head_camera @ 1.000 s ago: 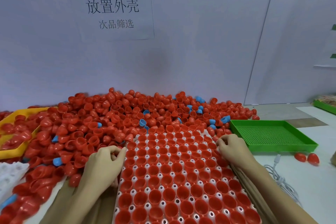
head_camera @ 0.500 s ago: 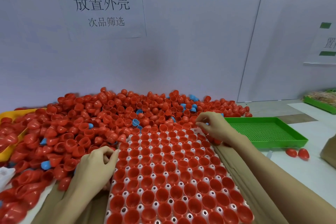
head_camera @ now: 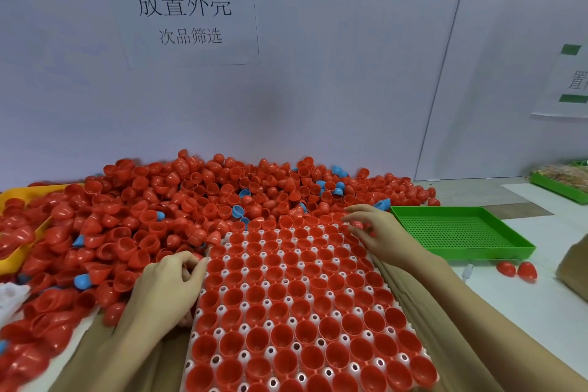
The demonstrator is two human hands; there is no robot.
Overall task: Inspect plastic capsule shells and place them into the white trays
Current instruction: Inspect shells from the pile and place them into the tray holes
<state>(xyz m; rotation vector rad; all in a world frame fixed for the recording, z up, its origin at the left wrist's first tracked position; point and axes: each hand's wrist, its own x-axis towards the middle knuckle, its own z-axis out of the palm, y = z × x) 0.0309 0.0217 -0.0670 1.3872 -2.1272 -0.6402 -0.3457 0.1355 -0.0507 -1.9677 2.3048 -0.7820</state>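
A white tray [head_camera: 245, 270] lies in front of me, nearly every pocket holding a red capsule shell [head_camera: 288, 288] with its mouth up. Behind and to the left is a big heap of loose red shells [head_camera: 152, 200] with a few blue shells [head_camera: 237, 210] mixed in. My left hand [head_camera: 165, 289] sits at the tray's left rim, thumb and curled fingers pinching the edge. My right hand [head_camera: 378, 232] reaches over the tray's far right corner and holds a red shell [head_camera: 358, 225] between thumb and fingers.
A green perforated tray [head_camera: 461, 232] stands right of the white tray, with two closed red capsules [head_camera: 517, 270] in front of it. A yellow tray [head_camera: 19, 200] lies far left under the heap. Brown cardboard [head_camera: 410, 293] lies under the white tray. The wall carries paper signs.
My right hand went from the tray's right edge forward to the heap, then came back slightly to the tray's far right corner. My left hand stayed at the left rim.
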